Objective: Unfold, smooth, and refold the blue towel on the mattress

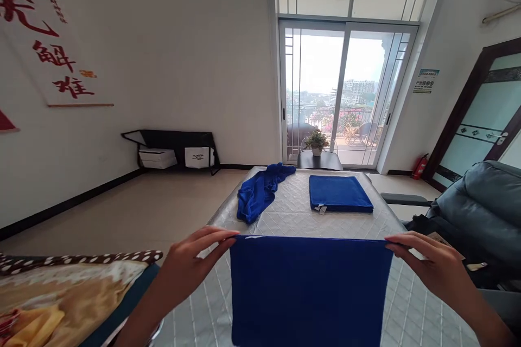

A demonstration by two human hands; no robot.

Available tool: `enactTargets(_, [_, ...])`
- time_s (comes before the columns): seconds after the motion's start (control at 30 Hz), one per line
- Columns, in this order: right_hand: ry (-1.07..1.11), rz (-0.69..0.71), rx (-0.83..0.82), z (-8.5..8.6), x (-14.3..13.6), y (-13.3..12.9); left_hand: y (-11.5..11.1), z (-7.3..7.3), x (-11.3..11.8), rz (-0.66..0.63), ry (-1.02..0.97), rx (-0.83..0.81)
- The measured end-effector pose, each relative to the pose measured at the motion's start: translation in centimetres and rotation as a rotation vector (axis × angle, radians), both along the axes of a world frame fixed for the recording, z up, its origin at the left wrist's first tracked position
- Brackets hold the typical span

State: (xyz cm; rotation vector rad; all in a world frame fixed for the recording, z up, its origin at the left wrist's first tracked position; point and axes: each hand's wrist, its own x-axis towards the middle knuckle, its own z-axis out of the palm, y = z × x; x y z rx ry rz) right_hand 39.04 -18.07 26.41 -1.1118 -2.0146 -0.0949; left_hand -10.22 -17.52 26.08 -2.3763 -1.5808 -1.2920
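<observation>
A blue cloth [309, 287] hangs flat and upright in front of me, its top edge stretched between my hands. Its upper left corner is pinched by my left hand [199, 255], and my right hand [427, 257] pinches the upper right corner. Beyond it on the covered table [280, 222] lies a neat stack of folded blue cloths [341, 192], with a small white tag at its near edge. A crumpled blue cloth [262, 192] rests to the left of that stack.
A patterned blanket [81, 287] lies at lower left. On the right stands a dark leather armchair [484, 217] with items on it. Behind the table, a potted plant [316, 141] sits on a chair before glass doors. A black rack [179, 146] holds white boxes by the wall.
</observation>
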Motion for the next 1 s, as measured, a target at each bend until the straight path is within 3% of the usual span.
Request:
enactTargets(0.13, [-0.022, -0.009, -0.218, 1.8, -0.5, 3.3, 4.8, 1.2, 0.9, -0.156, -0.057, -0.206])
enactTargets(0.27, [-0.020, -0.017, -0.270, 2.5, -0.9, 6.4, 8.4, 1.7, 2.0, -0.095, -0.100, -0.152])
enactTargets(0.4, [0.018, -0.071, -0.121, 2.5, -0.5, 7.1, 8.3, 1.8, 2.6, -0.008, -0.145, 0.019])
enactTargets(0.47, [0.018, -0.095, -0.059, 1.4, -0.2, 6.4, 7.1, 1.0, 2.5, -0.018, -0.164, 0.055])
enactTargets(0.57, [0.026, -0.071, -0.128, -2.9, 0.0, 4.9, 5.3, -2.5, 2.1, -0.105, -0.174, -0.060])
enactTargets(0.67, [0.053, 0.011, -0.336, -9.8, -0.5, 3.6, 4.1, -8.4, 2.5, -0.152, -0.177, -0.348])
enactTargets(0.73, [0.066, 0.041, -0.477, -14.5, -1.0, 3.0, 3.4, -12.5, 3.2, -0.110, -0.196, -0.542])
enactTargets(0.8, [0.061, 0.033, -0.570, -18.4, -1.4, 2.5, 2.6, -15.6, 4.0, -0.045, -0.237, -0.678])
enactTargets(0.9, [0.061, -0.020, -0.606, -21.7, -1.6, 1.8, 1.4, -17.9, 4.8, 0.050, -0.315, -0.739])
enactTargets(1.0, [0.047, -0.061, -0.578, -22.6, -1.2, 1.3, 0.6, -18.2, 5.2, 0.116, -0.351, -0.736])
